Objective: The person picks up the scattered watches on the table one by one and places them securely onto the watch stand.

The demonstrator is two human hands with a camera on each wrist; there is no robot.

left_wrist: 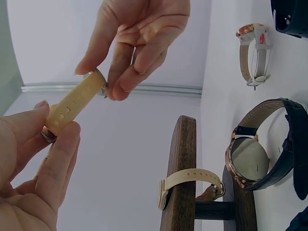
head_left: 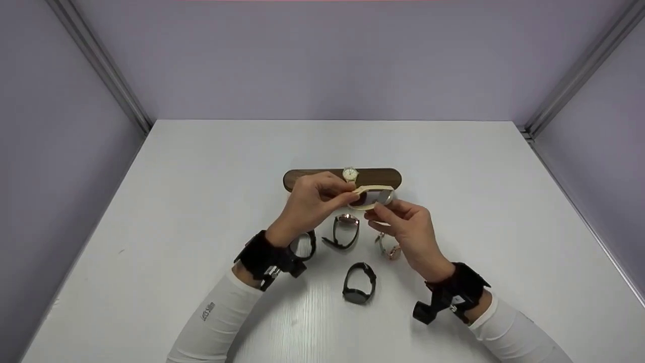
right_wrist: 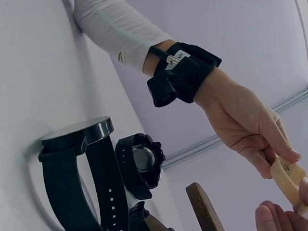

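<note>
Both hands hold a cream-strapped watch just above the table, in front of a dark wooden watch stand. My left hand pinches one end of the strap between thumb and fingers. My right hand pinches the other end near the buckle. A second cream-strapped, gold-cased watch is wrapped round the stand. In the right wrist view the left hand grips the strap at the right edge.
Several watches lie on the table near the hands: a black sport watch by the left wrist, a dark-strapped rose-gold watch, a pale-strapped one partly under the right hand, and a black watch nearest me. Lilac walls enclose the table.
</note>
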